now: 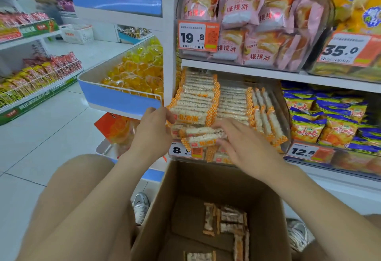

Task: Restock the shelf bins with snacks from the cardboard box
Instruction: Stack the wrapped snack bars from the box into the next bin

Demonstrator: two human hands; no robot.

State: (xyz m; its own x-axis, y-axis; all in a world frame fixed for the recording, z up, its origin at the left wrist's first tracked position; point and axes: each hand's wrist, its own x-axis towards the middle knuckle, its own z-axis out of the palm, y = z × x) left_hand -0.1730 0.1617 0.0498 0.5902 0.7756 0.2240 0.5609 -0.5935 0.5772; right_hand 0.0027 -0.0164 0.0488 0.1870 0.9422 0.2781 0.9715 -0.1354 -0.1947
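Left hand (153, 131) and right hand (245, 145) grasping snack bars (201, 134), price tag (177, 150) half hidden

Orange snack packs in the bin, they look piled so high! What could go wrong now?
The orange snack packs are stacked tall at the left of the clear bin, so the pile might tip out over the edge. The loose packs squeezed between the left hand and right hand could slip and drop into the cardboard box below.

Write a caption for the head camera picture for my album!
Restocking: left hand and right hand hold orange-edged snack packs at the shelf bin above a cardboard box with a few more.
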